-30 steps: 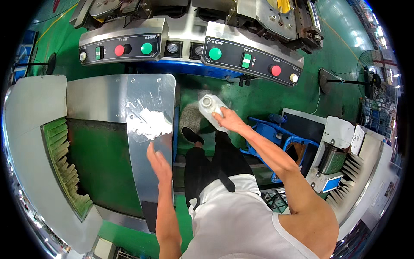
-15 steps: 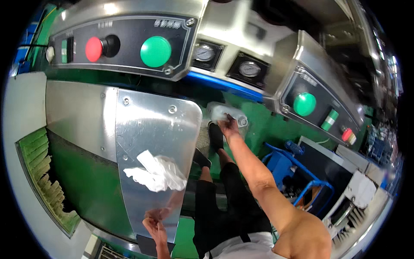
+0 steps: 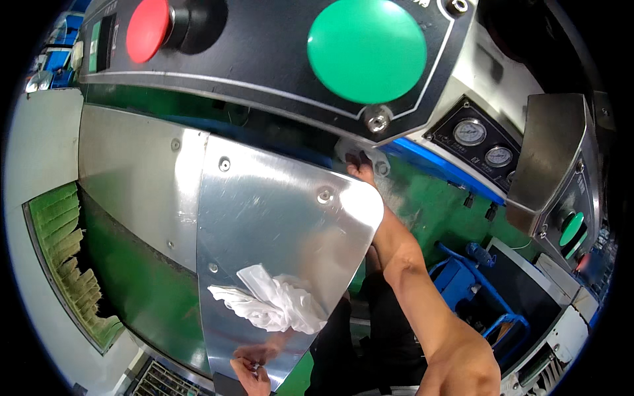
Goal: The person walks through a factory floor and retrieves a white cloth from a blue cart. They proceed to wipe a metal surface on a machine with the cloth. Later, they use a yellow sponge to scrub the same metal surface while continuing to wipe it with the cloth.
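Down near the green floor, past the rounded corner of the metal sheet, my right hand (image 3: 360,169) is closed on a translucent plastic jug (image 3: 381,160). The control panel above and my own fingers hide part of the jug. At the near edge of the shiny metal sheet (image 3: 277,198), my left hand (image 3: 252,379) has its fingers curled in, with nothing visible in them. Its reflection shows in the metal. A crumpled white cloth or thin bag (image 3: 274,300) lies on the sheet, a little beyond my left hand.
Close overhead juts a black control panel (image 3: 264,79) with a red knob (image 3: 146,30) and a big green button (image 3: 367,49). Two round gauges (image 3: 470,132) sit to its right, before a second panel (image 3: 573,211). A blue tubular frame (image 3: 479,280) stands at right. Green bristles (image 3: 63,251) line an opening at left.
My view has come closer to the left control panel, which now covers part of the jug. My right hand stays on the jug. My left hand remains curled near the sheet's edge.
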`<state>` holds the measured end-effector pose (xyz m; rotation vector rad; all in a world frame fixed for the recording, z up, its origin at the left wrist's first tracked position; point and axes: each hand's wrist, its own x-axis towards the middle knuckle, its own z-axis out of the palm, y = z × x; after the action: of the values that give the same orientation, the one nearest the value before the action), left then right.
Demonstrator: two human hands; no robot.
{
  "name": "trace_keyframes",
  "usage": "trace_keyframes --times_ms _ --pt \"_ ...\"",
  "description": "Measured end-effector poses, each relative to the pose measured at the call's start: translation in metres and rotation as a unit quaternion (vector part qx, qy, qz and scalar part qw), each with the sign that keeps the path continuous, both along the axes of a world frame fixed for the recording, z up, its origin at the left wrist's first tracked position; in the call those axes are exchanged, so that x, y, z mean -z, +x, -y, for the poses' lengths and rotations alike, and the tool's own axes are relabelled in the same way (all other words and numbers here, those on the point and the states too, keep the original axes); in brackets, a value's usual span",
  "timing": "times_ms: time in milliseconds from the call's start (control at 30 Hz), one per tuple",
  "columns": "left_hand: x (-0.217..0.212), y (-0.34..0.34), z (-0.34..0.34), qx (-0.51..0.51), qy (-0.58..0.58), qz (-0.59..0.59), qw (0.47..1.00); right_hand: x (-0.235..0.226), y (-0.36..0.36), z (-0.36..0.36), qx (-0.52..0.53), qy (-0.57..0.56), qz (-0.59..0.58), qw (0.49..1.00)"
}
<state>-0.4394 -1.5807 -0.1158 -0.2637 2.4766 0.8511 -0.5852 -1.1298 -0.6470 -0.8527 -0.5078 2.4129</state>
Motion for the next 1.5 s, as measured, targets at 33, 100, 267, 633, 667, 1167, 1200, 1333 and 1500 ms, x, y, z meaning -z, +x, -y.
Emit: trace_keyframes --times_ms 33,100,267,633,667,1167,1200,1333,1500 --pt "0.002 0.006 0.003 0.008 -0.016 -0.007 1.000 -0.008 -0.001 0.002 -0.011 -0.078 -0.016 0.997" --pt "0.006 0.043 0.025 0.002 -0.094 0.024 0.995 -0.048 -0.002 0.016 -0.068 -0.205 0.072 0.974" --pt "0.024 0.030 0.024 -0.055 0.088 -0.029 0.994 -0.196 0.065 0.017 -0.161 -0.169 0.247 0.941" --pt "-0.002 0.007 0.009 0.023 -0.049 -0.061 0.997 -0.600 0.077 0.099 -0.455 0.637 0.139 0.606" --pt "-0.004 0.007 0.006 0.024 -0.050 -0.061 0.997 -0.608 0.066 0.109 -0.453 0.714 0.106 0.524" --pt "-0.004 0.011 0.013 0.020 -0.059 -0.073 0.995 -0.584 -0.028 0.130 -0.461 0.772 -0.044 0.435" --pt "-0.002 0.011 0.013 0.024 -0.057 -0.073 0.995 -0.580 -0.043 0.127 -0.466 0.776 -0.074 0.418" --pt "0.008 0.018 0.021 0.034 -0.032 -0.092 0.995 -0.560 -0.089 0.134 -0.527 0.765 -0.170 0.329" --pt "0.002 0.012 0.020 0.030 -0.059 -0.065 0.996 -0.542 -0.073 0.147 -0.484 0.795 -0.062 0.360"
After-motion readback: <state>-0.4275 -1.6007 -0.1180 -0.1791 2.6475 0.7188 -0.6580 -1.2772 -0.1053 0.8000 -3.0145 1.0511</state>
